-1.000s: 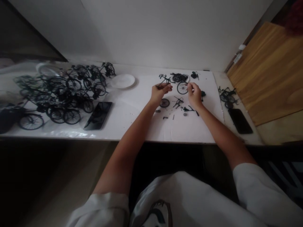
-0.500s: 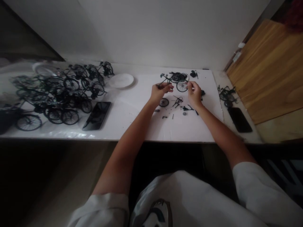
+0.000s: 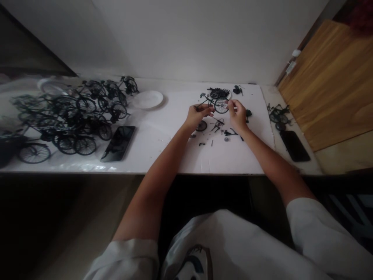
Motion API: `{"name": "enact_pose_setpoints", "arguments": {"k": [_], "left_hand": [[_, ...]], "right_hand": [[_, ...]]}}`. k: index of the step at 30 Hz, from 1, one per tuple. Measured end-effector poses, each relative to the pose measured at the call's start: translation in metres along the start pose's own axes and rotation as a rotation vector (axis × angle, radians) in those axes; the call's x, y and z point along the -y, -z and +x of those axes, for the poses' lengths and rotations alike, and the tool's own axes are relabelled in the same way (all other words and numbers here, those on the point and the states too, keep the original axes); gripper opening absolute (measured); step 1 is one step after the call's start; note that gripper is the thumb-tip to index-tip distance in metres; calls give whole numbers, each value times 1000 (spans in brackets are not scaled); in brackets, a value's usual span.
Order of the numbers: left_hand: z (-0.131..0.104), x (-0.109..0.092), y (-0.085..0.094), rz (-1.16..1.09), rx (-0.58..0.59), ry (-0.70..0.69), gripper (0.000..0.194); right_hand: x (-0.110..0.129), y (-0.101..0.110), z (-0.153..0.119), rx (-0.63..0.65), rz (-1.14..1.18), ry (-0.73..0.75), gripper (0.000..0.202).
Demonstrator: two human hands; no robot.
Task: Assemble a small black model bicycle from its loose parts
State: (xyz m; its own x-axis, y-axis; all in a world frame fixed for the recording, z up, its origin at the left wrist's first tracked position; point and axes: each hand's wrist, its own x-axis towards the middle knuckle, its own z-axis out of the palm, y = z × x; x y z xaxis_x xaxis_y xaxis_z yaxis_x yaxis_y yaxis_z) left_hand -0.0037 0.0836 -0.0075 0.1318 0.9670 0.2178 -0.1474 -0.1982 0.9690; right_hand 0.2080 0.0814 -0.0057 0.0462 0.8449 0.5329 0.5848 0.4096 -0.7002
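Observation:
My left hand (image 3: 197, 116) is closed on a dark miniature bicycle frame (image 3: 208, 100), gripping it between thumb and fingers above the white board. Opposite it, my right hand (image 3: 238, 115) pinches the right rim of a black spoked wheel (image 3: 221, 105). The wheel stands upright at the frame's right end; whether the two are joined I cannot tell. Below my hands lie a loose wheel (image 3: 201, 125), partly hidden by my left hand, a thin dark forked part (image 3: 218, 124), a small round disc (image 3: 226, 139) and a short black piece (image 3: 202, 144).
Several miniature bicycles (image 3: 86, 105) crowd the left side, near a white plate (image 3: 149, 99) and a phone (image 3: 119, 143). Behind my hands is a pile of black parts (image 3: 219, 93). Another phone (image 3: 295, 146) lies at right, beside a wooden panel (image 3: 335, 85).
The bicycle frame has shifted slightly right, while the wheel in my right hand has moved slightly left, narrowing the space between them. The view has shifted a little.

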Motion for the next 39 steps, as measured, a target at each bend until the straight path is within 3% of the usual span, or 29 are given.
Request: {"name": "enact_pose_setpoints", "arguments": {"k": [10,17,33,39], "left_hand": [[-4,-3,0,39,38,62,40],[-7,-8,-2,31,62,88,44],[-3,-2,1,-51,79,65,30],[0,1,4,-35,-42,67,25]], "right_hand": [[-1,-2,0,-11,94,4,84],[-8,-7,1,-58,244,78,71],[2,-3,-3,-26,229,39,67],[-3,-5,-3,-98,142,85,54]]}}
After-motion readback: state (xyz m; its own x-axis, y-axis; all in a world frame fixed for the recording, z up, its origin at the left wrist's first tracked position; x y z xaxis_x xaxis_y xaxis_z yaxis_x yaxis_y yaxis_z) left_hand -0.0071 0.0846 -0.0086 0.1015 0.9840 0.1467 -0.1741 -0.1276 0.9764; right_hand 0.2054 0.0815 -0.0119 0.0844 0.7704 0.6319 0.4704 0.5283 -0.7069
